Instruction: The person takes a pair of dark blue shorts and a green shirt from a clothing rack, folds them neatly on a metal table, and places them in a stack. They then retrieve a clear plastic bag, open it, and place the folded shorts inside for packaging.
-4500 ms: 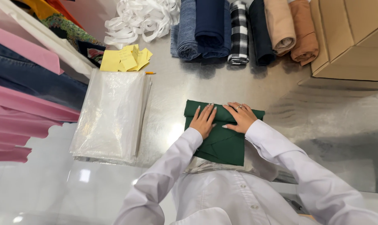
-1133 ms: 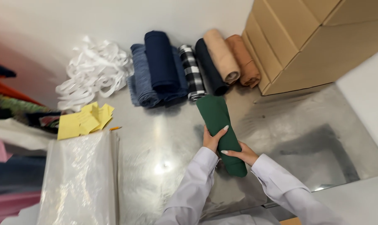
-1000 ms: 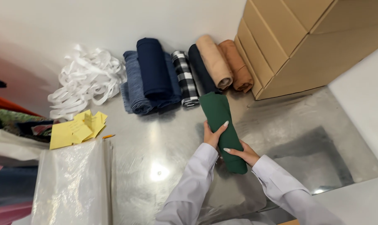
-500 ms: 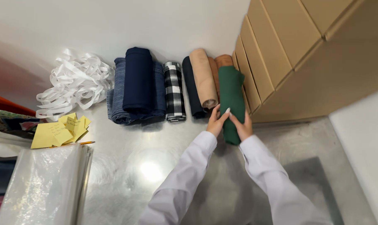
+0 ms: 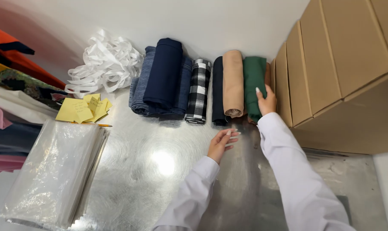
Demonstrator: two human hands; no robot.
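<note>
Upper right of centre: your right hand (image 5: 266, 102) lies fingers-flat on the green cloth roll (image 5: 254, 85), wedged between the tan roll (image 5: 233, 83) and the cardboard boxes (image 5: 330, 64), while your left hand (image 5: 221, 143) hovers open, empty, above the metal table (image 5: 159, 171).

Landmark: green fabric roll (image 5: 254, 85). Right of it: stacked cardboard boxes (image 5: 330, 64), touching or nearly, no passage. Left of it: tan roll (image 5: 233, 83) pressed against, no gap. Behind: wall. Front of it: bare metal table (image 5: 159, 171), open approach. Far left of it: plastic bag stack (image 5: 57, 171), yellow notes (image 5: 82, 109).
</note>
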